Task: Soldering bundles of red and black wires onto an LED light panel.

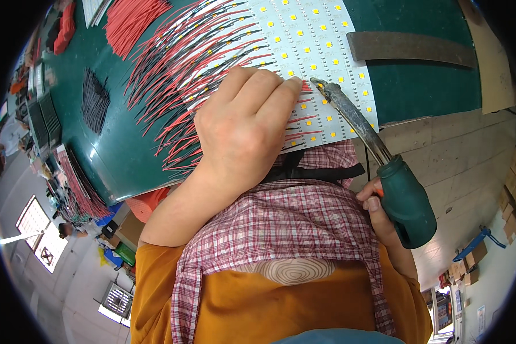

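Your left hand (241,126) lies knuckles up over the white board (350,114), its fingers bent and close together, clamped on a few short red wires (306,86) whose ends poke out past the fingertips. Your thumb is hidden underneath. Your right hand (383,215) is low and to the right, in front of your checked apron (281,212), with its fingers closed against the green handle (406,200) of the soldering iron (379,146); the handle covers much of that grip. The iron slants up and left, its tip just beside the red wire ends, and you cannot tell whether the two touch.

The board rests on the green table (117,157), its lower right corner reaching past the near edge. Rows of small yellow squares (334,61) dot it, and red and black wires (178,74) fan out leftward from it. A flat dark bar (413,47) lies across its right edge. Farther left are a bundle of loose red wires (133,26) and a pile of black wires (94,103).
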A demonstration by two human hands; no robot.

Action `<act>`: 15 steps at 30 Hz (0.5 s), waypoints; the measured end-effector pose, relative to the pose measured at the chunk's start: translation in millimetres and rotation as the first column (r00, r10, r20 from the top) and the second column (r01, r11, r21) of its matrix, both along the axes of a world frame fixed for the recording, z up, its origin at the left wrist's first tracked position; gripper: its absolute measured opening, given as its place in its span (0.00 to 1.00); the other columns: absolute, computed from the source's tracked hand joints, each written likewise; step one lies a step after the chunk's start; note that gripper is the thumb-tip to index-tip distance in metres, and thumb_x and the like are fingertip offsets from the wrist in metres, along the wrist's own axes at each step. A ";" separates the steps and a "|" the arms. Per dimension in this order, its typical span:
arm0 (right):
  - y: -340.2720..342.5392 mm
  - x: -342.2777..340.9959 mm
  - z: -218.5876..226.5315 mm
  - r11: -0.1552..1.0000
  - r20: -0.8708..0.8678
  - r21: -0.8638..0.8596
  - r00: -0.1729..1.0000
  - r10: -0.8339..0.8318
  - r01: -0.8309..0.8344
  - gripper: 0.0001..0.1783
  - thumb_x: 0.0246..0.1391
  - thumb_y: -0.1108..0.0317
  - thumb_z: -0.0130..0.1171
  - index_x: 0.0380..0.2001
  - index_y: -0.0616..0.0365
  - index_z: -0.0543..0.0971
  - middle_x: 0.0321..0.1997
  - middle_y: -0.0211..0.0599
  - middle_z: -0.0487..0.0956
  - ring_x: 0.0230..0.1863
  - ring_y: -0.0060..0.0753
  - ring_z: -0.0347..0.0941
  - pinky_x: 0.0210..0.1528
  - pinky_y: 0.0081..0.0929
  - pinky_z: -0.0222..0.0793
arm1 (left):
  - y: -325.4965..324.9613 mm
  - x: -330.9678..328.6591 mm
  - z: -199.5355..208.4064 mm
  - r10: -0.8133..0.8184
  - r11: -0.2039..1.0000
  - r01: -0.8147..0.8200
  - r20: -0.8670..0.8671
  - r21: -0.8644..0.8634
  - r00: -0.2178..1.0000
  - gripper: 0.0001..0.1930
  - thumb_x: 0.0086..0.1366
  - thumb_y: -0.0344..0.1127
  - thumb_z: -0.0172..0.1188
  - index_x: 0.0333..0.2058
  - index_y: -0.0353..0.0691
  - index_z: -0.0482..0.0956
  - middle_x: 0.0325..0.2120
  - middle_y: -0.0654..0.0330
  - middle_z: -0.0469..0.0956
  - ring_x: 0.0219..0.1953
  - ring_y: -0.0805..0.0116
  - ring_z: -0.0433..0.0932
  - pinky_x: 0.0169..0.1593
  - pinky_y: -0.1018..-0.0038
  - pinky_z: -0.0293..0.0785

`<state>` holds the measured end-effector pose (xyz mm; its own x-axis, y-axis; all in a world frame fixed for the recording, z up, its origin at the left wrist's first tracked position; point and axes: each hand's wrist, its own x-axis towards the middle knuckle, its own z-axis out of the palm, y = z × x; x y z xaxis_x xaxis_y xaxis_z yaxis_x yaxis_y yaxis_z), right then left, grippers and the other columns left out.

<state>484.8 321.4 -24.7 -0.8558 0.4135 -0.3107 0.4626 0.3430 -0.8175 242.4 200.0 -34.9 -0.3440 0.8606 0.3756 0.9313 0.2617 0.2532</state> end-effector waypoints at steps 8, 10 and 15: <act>-1.9 -0.2 -1.1 0.989 0.003 -0.123 0.997 -0.079 0.079 0.14 0.41 0.80 0.64 0.35 0.54 0.81 0.28 0.29 0.82 0.32 0.27 0.79 0.34 0.24 0.74 | 1.8 -0.8 0.3 -0.012 1.000 0.012 -0.027 0.006 1.000 0.08 0.46 0.29 0.65 0.29 0.41 0.81 0.23 0.66 0.72 0.28 0.69 0.74 0.25 0.76 0.70; 2.1 3.3 -1.4 0.999 0.081 -0.009 0.996 0.041 -0.040 0.13 0.42 0.78 0.64 0.35 0.55 0.81 0.29 0.31 0.82 0.32 0.28 0.78 0.34 0.25 0.73 | 1.7 -1.1 0.7 -0.019 1.000 0.019 -0.038 0.001 0.999 0.07 0.47 0.29 0.65 0.28 0.40 0.80 0.23 0.66 0.72 0.28 0.69 0.74 0.25 0.76 0.70; 0.8 0.0 1.0 0.995 0.061 -0.101 0.998 0.011 -0.005 0.08 0.45 0.76 0.62 0.32 0.57 0.79 0.29 0.35 0.81 0.32 0.31 0.78 0.36 0.28 0.72 | 1.4 -0.9 1.2 -0.022 1.000 0.022 -0.039 0.000 0.999 0.07 0.46 0.29 0.65 0.28 0.41 0.80 0.23 0.66 0.72 0.28 0.69 0.74 0.25 0.77 0.70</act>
